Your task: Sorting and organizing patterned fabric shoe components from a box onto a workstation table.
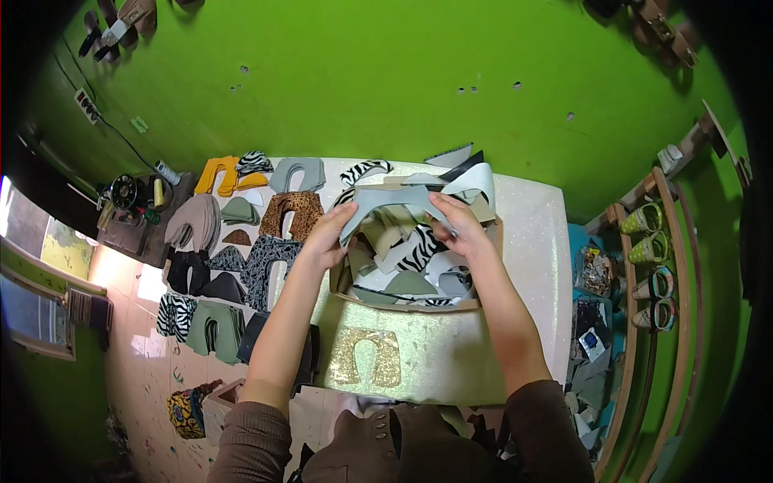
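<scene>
A curved, grey-blue cut piece of sheet material (393, 196) is stretched between my hands, its middle arching away from me. My left hand (328, 233) pinches its left end, and my right hand (460, 225) grips the right end. Both hands are over a cardboard box (407, 304) heaped with offcuts, among them a zebra-striped scrap (420, 248) and a grey-green rounded one (411, 283). Nearer to me, a U-shaped gold glitter piece (342, 366) lies on a shiny pale gold sheet (451, 354).
Stacks of U-shaped pieces cover the table's left side, including orange (211, 175), leopard-print (299, 211) and green ones (217, 328). A wooden rack (680, 274) with sandals (644, 217) stands at right. At left is a small machine (125, 193); a green wall (362, 80) rises behind.
</scene>
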{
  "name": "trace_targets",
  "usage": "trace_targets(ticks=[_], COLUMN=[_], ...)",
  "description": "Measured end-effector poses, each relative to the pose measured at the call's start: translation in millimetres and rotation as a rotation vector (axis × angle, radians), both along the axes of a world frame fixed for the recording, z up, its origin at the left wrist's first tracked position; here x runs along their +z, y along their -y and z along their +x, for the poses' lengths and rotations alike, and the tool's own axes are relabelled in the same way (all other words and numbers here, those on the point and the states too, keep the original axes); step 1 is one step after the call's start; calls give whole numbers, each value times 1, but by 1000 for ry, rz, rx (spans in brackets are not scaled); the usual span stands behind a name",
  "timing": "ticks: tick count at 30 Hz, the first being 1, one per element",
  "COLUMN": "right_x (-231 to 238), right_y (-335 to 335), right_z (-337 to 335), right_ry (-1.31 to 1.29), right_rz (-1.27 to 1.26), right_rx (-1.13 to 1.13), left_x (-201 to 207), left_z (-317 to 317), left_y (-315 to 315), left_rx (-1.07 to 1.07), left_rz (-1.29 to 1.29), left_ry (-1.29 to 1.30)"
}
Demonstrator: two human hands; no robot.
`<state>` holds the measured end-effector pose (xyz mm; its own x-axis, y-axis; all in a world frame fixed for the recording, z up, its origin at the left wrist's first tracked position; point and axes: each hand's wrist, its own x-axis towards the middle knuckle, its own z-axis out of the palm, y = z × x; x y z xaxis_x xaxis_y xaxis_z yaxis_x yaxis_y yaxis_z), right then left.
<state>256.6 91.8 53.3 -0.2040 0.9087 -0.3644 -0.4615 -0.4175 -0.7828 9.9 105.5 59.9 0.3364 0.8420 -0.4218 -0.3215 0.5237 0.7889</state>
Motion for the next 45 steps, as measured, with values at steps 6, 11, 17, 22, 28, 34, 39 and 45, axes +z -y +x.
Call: trace_targets(ticks=[6, 11, 17, 22, 28, 34, 39, 45], right_x=[0, -16, -35, -64, -83, -103, -93, -71], right_y=[-39, -86, -155, -193, -218, -210, -193, -166], right_z=[-55, -105, -168, -215, -249, -240, -189, -197], right_ry=[-179, -164, 27, 120, 160, 1141, 1491, 1848], right_rz=[66, 76, -18, -173, -153, 330, 428, 24], right_rx=[60, 207, 195, 84, 18, 22, 273, 583], left_x=[-17, -26, -54, -96, -109, -112, -103, -103], left_z=[-71, -121, -166, -186, -205, -200, -183, -148], left_y=[-33, -67, -125, -162, -197, -193, -172, -153], left_rx=[113, 160, 233, 280, 316, 325, 258, 29], left_rz=[-16, 62, 73, 63, 99, 566, 841, 864], left_ry=[332, 338, 232, -38, -176, -838, -797, -734])
